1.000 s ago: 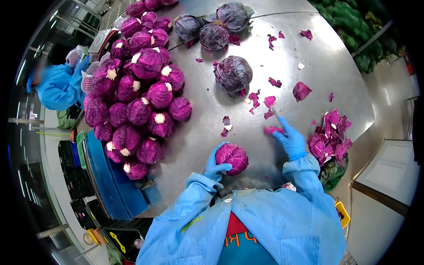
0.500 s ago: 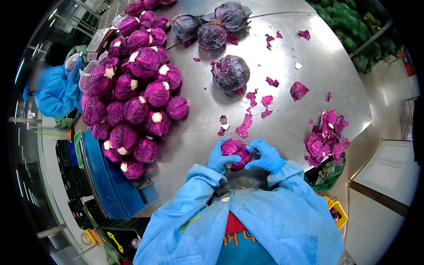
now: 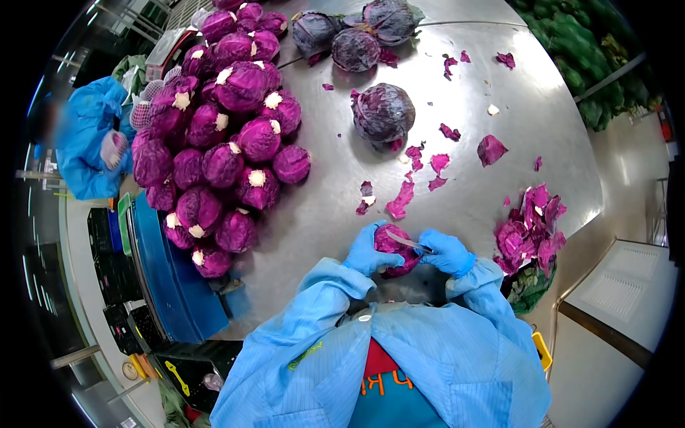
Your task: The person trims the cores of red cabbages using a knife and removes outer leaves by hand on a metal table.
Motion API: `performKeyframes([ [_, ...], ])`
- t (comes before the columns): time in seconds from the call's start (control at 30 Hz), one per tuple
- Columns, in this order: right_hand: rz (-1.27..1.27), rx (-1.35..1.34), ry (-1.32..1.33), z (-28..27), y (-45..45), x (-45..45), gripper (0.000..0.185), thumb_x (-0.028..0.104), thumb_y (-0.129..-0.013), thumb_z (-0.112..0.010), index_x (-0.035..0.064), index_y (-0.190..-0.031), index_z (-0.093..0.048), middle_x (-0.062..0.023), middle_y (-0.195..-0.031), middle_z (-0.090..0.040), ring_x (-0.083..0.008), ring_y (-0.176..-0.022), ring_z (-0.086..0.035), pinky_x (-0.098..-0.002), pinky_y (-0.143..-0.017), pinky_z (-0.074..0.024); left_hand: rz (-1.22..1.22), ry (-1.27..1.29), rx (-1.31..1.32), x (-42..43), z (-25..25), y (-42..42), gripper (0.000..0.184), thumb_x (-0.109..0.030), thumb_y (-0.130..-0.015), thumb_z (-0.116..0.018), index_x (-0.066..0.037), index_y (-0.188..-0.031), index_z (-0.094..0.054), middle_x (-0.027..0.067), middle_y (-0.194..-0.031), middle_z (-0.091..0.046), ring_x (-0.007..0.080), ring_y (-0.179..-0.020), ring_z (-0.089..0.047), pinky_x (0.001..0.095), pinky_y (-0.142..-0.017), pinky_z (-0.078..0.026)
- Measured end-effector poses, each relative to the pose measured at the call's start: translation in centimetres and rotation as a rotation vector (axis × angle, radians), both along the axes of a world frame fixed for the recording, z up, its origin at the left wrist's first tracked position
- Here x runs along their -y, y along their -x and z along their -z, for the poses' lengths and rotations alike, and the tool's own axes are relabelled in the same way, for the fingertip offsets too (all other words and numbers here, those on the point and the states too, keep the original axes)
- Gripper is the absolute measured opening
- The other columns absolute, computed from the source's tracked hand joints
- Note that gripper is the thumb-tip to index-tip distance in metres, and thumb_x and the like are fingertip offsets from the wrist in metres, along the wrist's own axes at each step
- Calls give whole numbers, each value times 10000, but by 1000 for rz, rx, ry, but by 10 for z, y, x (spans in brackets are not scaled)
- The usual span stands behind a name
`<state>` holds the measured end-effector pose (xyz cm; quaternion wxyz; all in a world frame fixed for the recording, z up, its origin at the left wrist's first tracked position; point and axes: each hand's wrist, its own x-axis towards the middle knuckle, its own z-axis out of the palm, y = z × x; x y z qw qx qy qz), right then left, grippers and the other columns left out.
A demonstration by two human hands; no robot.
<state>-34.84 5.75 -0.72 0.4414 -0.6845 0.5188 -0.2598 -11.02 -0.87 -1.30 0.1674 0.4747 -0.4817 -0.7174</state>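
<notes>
"Two grips to log, quick. Left?"

"Left hand (image 3: pixel 369 251) curled round the held cabbage (image 3: pixel 391 248), lower middle of the frame."

"Right?"

"Right hand (image 3: pixel 446 253), narrow grip, closed on a knife (image 3: pixel 406 241). Blade slants across the held cabbage."

"Nearby?"

"Purple leaf strip (image 3: pixel 401 200) just beyond, flat on the metal worktop (image 3: pixel 321 214). One dark cabbage (image 3: pixel 383 113) upper middle, three dark heads (image 3: pixel 356 50) farther up."

"Left side?"

"Big heap of purple cabbages (image 3: pixel 222 165), pale stem ends showing on many. Co-worker (image 3: pixel 89 143) in blue, upper left."

"Right side?"

"Leaf pile (image 3: pixel 529 232), right of the hands, with green netting (image 3: pixel 531 289) below it. More scraps between that pile and the dark cabbage."
</notes>
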Motion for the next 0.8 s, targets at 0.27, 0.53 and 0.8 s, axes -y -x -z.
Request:
performKeyframes([
  [0.27, -118, 101, -176, -12, 10, -6, 245, 221, -761, -766, 108, -929, -629, -71, -831, -579, -224, -724, -574, -329, -651, -460, 24, -243, -128, -4, 3, -2, 914, -140, -498, -905, 31, -1278, -462, 112, -1155, -589, 203, -1045, -587, 325, -957, -464],
  [0.53, -216, 73, -328, -69, 14, -1, 267, 231, -767, -792, 83, -937, -647, -51, -850, -622, -181, -750, -606, -313, -668, -483, -16, -141, 47, 6, -20, -5, 881, -146, -525, -907, 30, -1268, -468, 111, -1186, -574, 174, -1049, -584, 320, -948, -468],
  [0.8, -498, 564, -468, -82, -40, -10, 297, 206, -785, -791, 50, -939, -592, -40, -871, -594, -147, -782, -561, -287, -704, -458, -490, -226, -151, -3, 12, 23, 662, -169, -604, -905, 33, -1109, -526, 94, -960, -639, 167, -816, -637, 300, -764, -531],
])
